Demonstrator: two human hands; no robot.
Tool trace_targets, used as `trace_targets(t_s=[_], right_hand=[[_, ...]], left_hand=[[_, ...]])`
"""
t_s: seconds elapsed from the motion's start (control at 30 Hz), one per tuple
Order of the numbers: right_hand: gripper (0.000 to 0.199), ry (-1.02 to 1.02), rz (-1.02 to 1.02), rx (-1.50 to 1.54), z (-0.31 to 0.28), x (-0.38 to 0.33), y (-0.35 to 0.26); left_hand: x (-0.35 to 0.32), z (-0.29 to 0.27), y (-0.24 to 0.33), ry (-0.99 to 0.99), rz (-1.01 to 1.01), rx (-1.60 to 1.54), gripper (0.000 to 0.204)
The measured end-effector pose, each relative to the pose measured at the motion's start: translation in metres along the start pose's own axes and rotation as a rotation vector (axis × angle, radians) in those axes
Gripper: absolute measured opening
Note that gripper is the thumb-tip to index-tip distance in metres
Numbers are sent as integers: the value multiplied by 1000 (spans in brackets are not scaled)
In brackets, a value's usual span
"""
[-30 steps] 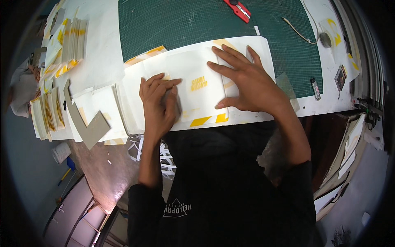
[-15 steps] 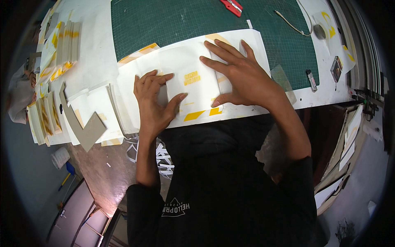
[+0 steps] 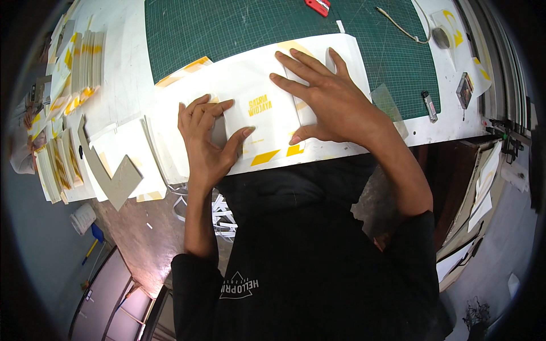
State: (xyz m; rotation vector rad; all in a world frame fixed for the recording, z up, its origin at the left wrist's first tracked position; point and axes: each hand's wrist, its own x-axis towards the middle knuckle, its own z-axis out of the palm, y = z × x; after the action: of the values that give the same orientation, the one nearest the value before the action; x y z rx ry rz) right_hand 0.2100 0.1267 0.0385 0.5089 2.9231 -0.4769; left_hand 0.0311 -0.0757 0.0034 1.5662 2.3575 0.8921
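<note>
Head view: left hand (image 3: 206, 142) and right hand (image 3: 330, 99) press flat, holding nothing, on white yellow-printed paper sheet (image 3: 256, 108); green cutting mat (image 3: 227, 25) at 12 o'clock, stacked white-yellow paper pieces (image 3: 57, 165) at 9.

My bare left hand (image 3: 206, 143) lies flat, palm down, fingers together pointing toward one o'clock, thumb spread toward three. My bare right hand (image 3: 330, 101) presses flat too, fingers fanned toward ten o'clock, thumb tucked low. Both forearms run back into black sleeves.
</note>
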Motion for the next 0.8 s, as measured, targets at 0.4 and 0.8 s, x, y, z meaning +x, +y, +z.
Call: trace_targets(t_s=[0.4,0.8], right_hand=[[110,30,-46,0,3,-1,0],[105,5,-52,-65,0,0,-4]], left_hand=[[1,-1,0,13,20,-2,56],[9,-20,-16,-140,99,-18,59]])
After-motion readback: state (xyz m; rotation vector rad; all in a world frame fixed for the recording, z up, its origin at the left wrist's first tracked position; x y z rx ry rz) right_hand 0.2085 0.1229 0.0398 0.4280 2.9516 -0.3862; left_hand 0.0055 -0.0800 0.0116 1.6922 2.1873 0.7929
